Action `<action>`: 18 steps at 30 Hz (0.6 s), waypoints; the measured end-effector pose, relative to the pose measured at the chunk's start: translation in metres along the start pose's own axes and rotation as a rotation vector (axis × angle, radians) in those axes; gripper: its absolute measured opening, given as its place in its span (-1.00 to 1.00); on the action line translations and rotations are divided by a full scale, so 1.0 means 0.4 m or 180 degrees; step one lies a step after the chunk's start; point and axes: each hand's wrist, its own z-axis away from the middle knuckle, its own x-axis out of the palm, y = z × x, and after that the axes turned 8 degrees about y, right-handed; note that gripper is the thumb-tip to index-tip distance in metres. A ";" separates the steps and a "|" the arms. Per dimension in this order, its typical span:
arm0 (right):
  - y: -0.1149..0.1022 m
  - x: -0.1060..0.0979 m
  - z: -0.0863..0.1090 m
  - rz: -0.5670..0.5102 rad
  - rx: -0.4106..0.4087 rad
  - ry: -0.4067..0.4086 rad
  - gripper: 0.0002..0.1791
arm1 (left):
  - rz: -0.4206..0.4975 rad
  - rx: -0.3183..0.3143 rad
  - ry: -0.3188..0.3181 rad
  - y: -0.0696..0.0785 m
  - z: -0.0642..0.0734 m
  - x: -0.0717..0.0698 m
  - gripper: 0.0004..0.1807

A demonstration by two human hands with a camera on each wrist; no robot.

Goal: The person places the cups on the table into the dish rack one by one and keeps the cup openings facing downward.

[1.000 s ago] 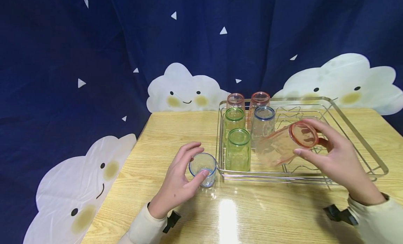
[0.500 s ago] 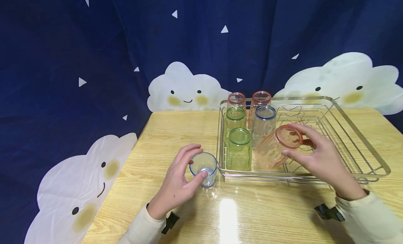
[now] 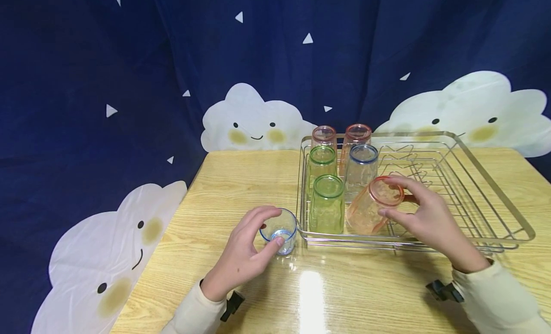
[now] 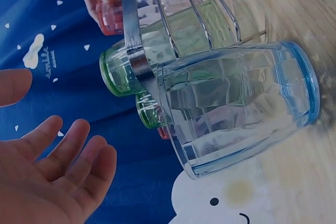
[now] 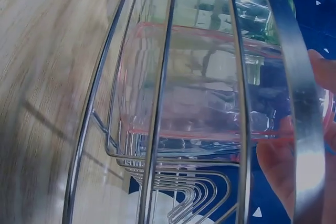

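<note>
My right hand [image 3: 426, 221] grips a pink drinking glass [image 3: 366, 213] near its red-ringed base. The glass is mouth down and slightly tilted inside the wire rack [image 3: 473, 181]; in the right wrist view the pink glass [image 5: 205, 82] shows behind the rack's wires. A clear glass with a blue rim [image 3: 281, 231] stands mouth up on the table, left of the rack. My left hand [image 3: 241, 248] hovers above and beside it, and the left wrist view shows the fingers [image 4: 79, 150] loosely bent, apart from the clear glass [image 4: 236, 98].
Upside-down glasses fill the rack's left part: a front green glass [image 3: 327, 209], another green glass [image 3: 322, 164], a blue-ringed glass [image 3: 360, 173] and two pink-ringed ones at the back. A dark blue curtain [image 3: 267, 47] hangs behind the wooden table [image 3: 241, 176].
My right hand has moved left and slightly down with the pink glass, which now stands more upright beside the front green glass. The left hand has barely moved.
</note>
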 end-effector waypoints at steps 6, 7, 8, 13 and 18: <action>0.003 0.010 -0.004 -0.0003 -0.0098 -0.0003 -0.26 | 0.0033 -0.0019 -0.0003 -0.002 0.005 -0.002 -0.49; 0.002 0.013 -0.005 0.0001 -0.0108 -0.0017 -0.27 | 0.0039 -0.0015 0.0001 -0.003 0.005 -0.002 -0.49; 0.002 0.016 -0.007 -0.0002 -0.0120 -0.0034 -0.27 | 0.0037 -0.0008 0.0006 -0.003 0.006 -0.002 -0.49; 0.000 0.024 -0.014 0.0114 -0.0128 -0.0133 -0.30 | 0.0025 0.0018 0.0013 -0.006 0.008 -0.001 -0.48; -0.001 0.021 -0.017 0.0226 -0.0151 -0.0227 -0.34 | 0.0013 0.0036 0.0028 -0.008 0.008 -0.003 -0.49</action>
